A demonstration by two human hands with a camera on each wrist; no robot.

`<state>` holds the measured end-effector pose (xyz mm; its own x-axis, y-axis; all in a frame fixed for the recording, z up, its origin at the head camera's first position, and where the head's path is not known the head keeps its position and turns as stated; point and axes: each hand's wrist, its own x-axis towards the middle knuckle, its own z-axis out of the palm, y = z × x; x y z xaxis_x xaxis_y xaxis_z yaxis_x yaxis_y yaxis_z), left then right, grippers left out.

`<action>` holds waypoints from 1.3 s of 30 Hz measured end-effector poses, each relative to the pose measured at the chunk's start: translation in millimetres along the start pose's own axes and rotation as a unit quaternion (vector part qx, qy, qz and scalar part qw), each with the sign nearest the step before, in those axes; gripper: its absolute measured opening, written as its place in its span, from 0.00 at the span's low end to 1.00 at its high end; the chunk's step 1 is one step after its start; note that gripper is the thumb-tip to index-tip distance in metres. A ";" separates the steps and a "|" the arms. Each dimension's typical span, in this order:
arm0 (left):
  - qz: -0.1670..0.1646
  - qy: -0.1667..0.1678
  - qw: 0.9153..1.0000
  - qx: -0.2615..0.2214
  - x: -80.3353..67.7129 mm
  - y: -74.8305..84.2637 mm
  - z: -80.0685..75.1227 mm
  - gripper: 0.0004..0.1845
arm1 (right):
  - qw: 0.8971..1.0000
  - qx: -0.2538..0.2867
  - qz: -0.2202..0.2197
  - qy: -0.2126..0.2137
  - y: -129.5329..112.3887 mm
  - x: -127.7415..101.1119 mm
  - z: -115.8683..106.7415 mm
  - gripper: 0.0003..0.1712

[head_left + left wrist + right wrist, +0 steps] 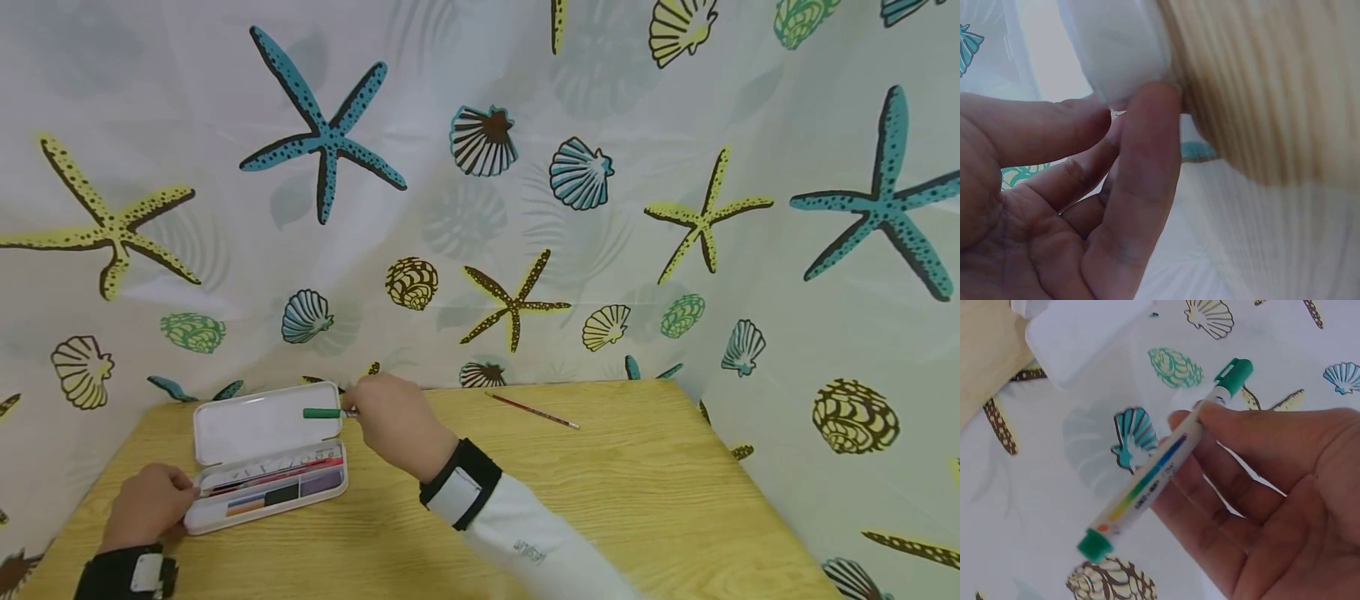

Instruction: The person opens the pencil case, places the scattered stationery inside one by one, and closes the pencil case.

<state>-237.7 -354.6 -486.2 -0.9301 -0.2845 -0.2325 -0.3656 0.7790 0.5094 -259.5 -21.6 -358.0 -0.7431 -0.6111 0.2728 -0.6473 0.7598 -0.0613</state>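
Observation:
A white pencil case (258,423) lies on the table with its lid swung back. In it are a red pencil (281,476), a white ruler-like strip with markings, a black block (282,495) and a purple block (322,482). My left hand (146,504) pinches the case's left end between thumb and fingers, as the left wrist view shows at the white corner (1125,53). Above the case's right side, my right hand (401,425) holds a marker (1147,478) with a white barrel and green cap, its thumb pressed near the cap.
A thin red-brown pencil (534,411) with a white end lies near the far side of the wooden table (585,483). A white cloth (517,217) printed with starfish and shells hangs behind and along both sides.

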 end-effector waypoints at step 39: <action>0.020 0.017 1.000 -0.007 -5.7 3.9 -1.0 0.12 | 0.999 -0.029 -0.027 -0.008 -48.2 50.3 141.9 0.14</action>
<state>-233.9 -350.5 -482.1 -0.9442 -0.2729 -0.1841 -0.3292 0.7824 0.5287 -289.7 -120.4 -477.5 -0.7106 -0.6546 0.2580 -0.6757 0.7372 0.0092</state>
